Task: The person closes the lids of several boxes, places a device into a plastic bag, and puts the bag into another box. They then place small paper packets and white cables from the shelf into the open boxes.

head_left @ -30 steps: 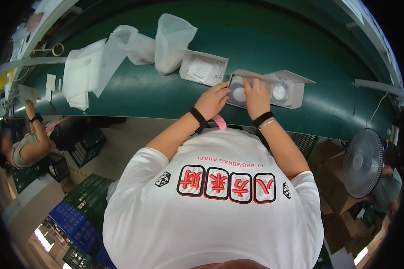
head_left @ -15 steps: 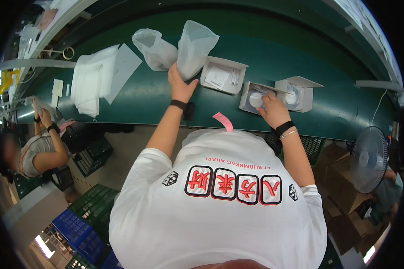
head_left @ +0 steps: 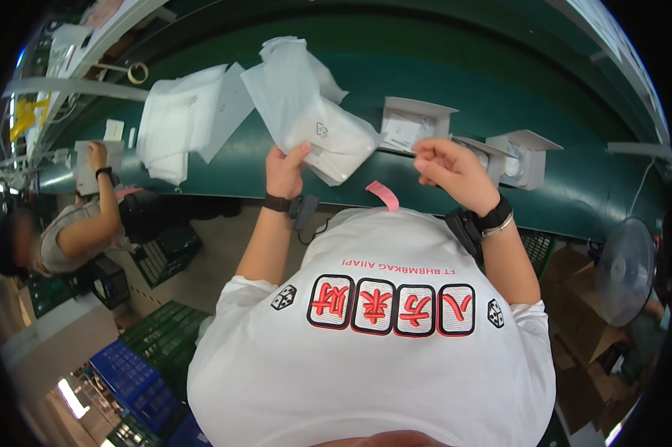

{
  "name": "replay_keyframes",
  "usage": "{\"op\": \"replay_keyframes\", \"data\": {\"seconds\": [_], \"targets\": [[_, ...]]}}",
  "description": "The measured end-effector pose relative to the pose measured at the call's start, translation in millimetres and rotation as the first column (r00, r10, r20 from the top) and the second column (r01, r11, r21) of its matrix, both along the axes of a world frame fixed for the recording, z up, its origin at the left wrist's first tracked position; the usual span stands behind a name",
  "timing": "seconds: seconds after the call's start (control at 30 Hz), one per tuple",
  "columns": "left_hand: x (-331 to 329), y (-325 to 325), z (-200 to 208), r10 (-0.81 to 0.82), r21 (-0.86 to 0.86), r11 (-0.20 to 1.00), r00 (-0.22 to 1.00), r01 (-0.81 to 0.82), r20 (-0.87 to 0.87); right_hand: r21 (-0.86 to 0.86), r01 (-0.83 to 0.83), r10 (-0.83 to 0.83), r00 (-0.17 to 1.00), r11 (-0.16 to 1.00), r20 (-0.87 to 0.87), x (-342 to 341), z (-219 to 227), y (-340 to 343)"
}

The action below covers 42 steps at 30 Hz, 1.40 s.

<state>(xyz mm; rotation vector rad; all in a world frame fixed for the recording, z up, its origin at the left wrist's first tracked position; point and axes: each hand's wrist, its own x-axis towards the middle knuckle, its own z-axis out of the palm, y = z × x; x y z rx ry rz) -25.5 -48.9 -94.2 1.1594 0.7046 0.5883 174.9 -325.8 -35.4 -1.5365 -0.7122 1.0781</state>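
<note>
Slip risk over the green tabletop [head_left: 235,165]
The bulky white bag [head_left: 345,144], at one o'clock from the left hand [head_left: 284,171] pinching its edge, could slide if its contents shift; the right hand [head_left: 459,176], half-curled and seemingly empty at the bag's three o'clock, gives no support.

A white short-sleeved T-shirt [head_left: 373,387] bears four black-outlined rounded tiles [head_left: 415,311] with red characters, black-and-white dice [head_left: 283,298] and small red lettering [head_left: 358,264], while black wristbands [head_left: 278,203] carry dark boxy modules [head_left: 305,212] and a thin silvery bracelet [head_left: 498,226] circles the right wrist [head_left: 491,203].
</note>
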Motion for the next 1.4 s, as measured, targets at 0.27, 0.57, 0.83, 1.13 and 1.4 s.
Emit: {"op": "replay_keyframes", "data": {"seconds": [0.27, 0.57, 0.83, 1.13, 1.4], "targets": [[-15.3, -24.1, 17.5, 0.002, -0.090, 0.996, 0.996, 0.006, 0.086, 0.114, 0.001, -0.005, 0.999, 0.993, 0.034, -16.8, 27.4, 96.9], [-8.8, -17.0, 14.1, -0.485, -0.004, 0.874, 0.871, 0.487, -0.078, 0.088, -0.275, 0.278, 0.799, 0.957, -0.533, 26.5, -21.0, 168.8], [1.2, -19.9, 6.5, -0.586, -0.122, 0.803, 0.810, 0.584, 0.025, -0.045, 0.158, -0.125, 0.541, 0.986, -0.832, 30.4, -30.2, 149.6], [7.9, -25.5, 22.0, -0.558, -0.587, 0.549, 0.784, 0.595, 0.273, 0.559, 0.097, 0.496, 0.353, 0.824, -0.793, 50.3, -14.9, 124.7], [14.0, -38.7, -2.3, -0.550, -0.699, 0.370, 0.751, 0.612, 0.366, 0.359, 0.301, -0.134, 0.896, 0.883, -0.423, -21.6, 43.1, 62.4]]}}
